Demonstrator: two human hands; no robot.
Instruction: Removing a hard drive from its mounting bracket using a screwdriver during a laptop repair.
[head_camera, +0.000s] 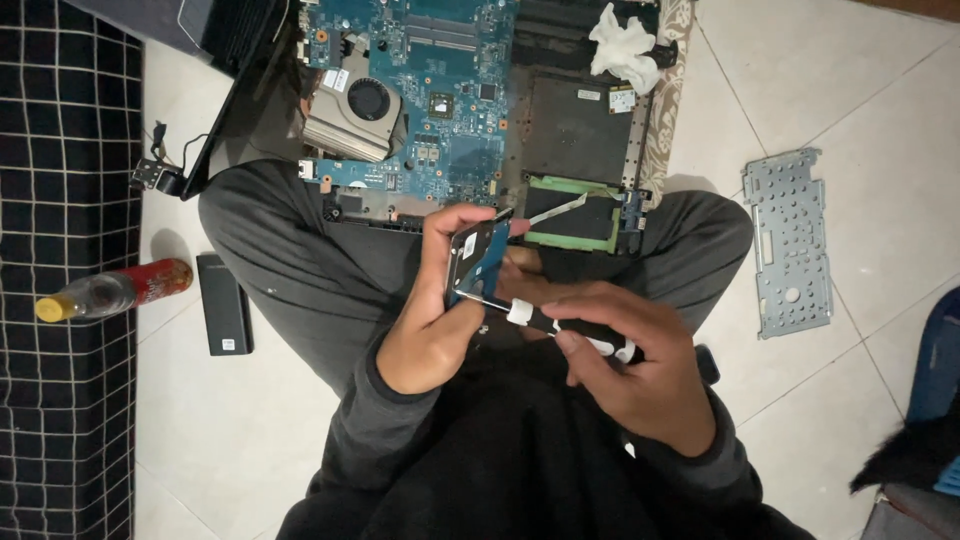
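Over tiled floor, left hand (432, 330) grips hard drive (478, 262), right hand (625, 358) screwdriver (570, 330).

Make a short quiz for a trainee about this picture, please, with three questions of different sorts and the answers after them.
1. True or false: the left hand holds the small hard drive on edge, above the lap.
2. Which thing does the right hand grip?
A. a plastic bottle
B. a black and white screwdriver
C. a white cloth
3. Fill in: the grey perforated metal plate lies on the floor tiles on the person's ______ side.

Key
1. True.
2. B. Its tip points at the drive.
3. Right. It lies apart from the opened laptop, which rests across the legs.
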